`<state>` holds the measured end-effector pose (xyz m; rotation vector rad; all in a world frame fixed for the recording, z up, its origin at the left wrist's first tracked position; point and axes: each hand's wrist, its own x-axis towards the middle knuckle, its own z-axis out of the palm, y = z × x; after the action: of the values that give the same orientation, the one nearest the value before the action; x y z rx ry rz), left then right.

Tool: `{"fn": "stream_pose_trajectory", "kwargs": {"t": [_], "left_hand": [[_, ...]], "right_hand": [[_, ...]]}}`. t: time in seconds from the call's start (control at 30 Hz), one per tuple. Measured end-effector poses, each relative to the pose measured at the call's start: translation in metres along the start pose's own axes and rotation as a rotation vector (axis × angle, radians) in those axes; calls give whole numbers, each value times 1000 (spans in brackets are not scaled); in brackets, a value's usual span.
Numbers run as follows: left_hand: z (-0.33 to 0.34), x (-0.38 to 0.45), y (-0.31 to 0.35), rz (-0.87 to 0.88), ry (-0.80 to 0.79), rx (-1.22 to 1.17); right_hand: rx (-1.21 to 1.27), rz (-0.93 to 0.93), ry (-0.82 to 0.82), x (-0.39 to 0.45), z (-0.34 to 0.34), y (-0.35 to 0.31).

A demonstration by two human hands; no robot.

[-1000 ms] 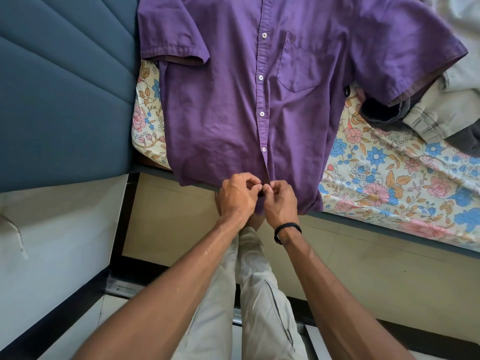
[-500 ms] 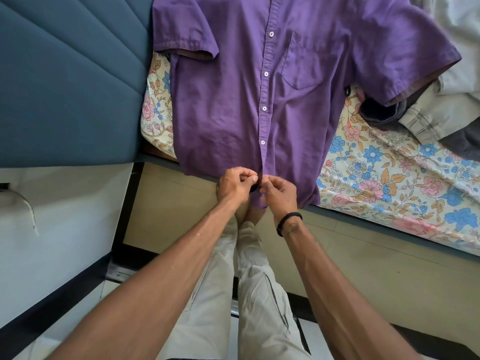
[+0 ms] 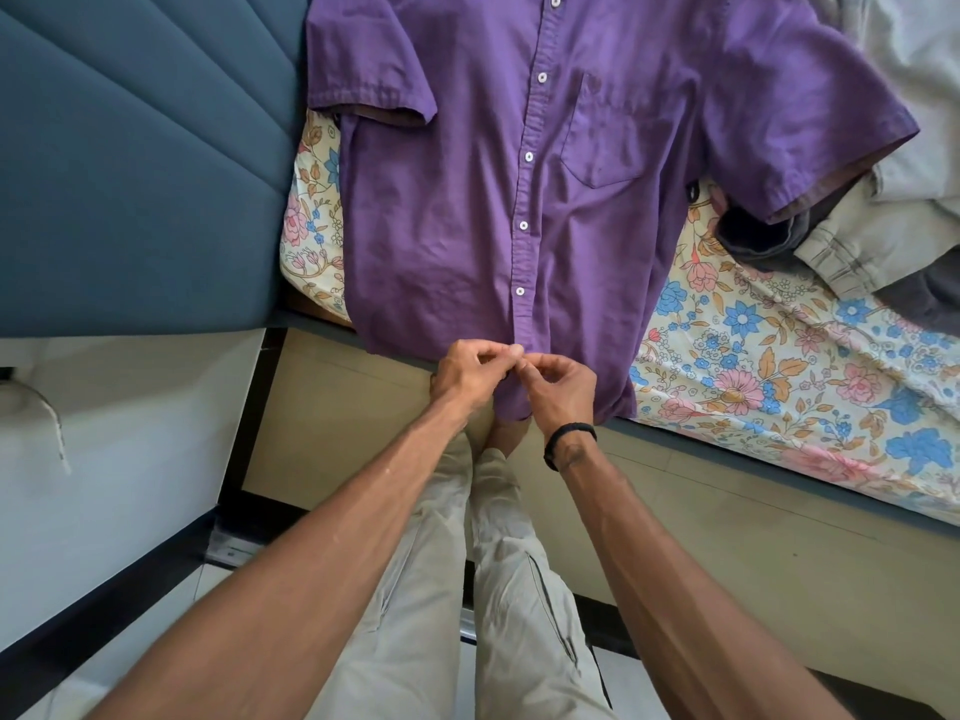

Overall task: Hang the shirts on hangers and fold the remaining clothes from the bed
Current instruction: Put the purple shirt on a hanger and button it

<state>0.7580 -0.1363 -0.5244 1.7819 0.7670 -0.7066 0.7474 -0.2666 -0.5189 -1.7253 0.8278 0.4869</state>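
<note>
Where the purple shirt (image 3: 441, 226) lies face up on the bed (image 3: 779, 366), its long axis runs from the hem at the bed's near edge away toward the collar, which is out of view. The button strip follows that axis; five white buttons above the hands look fastened. Both hands meet on the strip at the hem. The left hand (image 3: 465, 374) has fingers curled, pinching the strip's edge from the left. The right hand (image 3: 561, 389), with a black band (image 3: 569, 441) at the wrist, pinches the strip from the right, thumb and forefinger closed on what looks like the lowest button. Neither hand is nearer; the rest of the shirt lies straight beyond both.

Judgement: last button being closed; hanging not yet begun, no hanger in view.

Shirt: thin woven cotton, slightly creased, short sleeves, one chest pocket (image 3: 613, 132).

Right of the shirt, floral sheet (image 3: 753, 335), then a heap of grey and beige clothes (image 3: 883, 226), partly under the sleeve. Left of the shirt, a padded blue headboard (image 3: 130, 174).
</note>
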Motion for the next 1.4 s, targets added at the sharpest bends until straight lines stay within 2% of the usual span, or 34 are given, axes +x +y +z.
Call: {"fn": "stream_pose_trajectory", "kwargs": {"t": [0.13, 0.23, 0.3, 0.43, 0.53, 0.63, 0.7, 0.83, 0.97, 1.1, 1.23, 1.33, 1.4], "left_hand": [[1, -4, 7, 6, 59, -6], [1, -4, 7, 35, 85, -52], [0, -3, 7, 47, 76, -114], [-1, -5, 14, 2, -5, -144], [-2, 2, 16, -11, 21, 81], [-12, 2, 29, 11, 168, 261], [-23, 10, 47, 65, 220, 285], [-58, 52, 100, 230, 336, 249], [-99, 115, 185, 430, 454, 221], [-139, 183, 272, 578, 534, 336], [-171, 247, 331, 655, 503, 562], [-190, 289, 360, 616, 373, 766], [-201, 307, 372, 578, 291, 838]], "right_hand": [[-16, -30, 17, -6, 2, 0], [32, -29, -46, -7, 0, -2], [162, 71, -138, -4, -5, -3], [493, 416, -343, 4, -21, -10], [443, 490, -341, 11, -29, -15], [74, 324, -134, 26, -32, -27], [-17, 233, -48, 44, -34, -46], [-140, -16, -34, 91, -30, -120], [-272, -292, 16, 143, -14, -221], [-447, -524, 79, 195, 4, -318], [-580, -652, 140, 253, 25, -385], [-670, -721, 172, 303, 38, -423], [-834, -748, 164, 330, 43, -439]]}}
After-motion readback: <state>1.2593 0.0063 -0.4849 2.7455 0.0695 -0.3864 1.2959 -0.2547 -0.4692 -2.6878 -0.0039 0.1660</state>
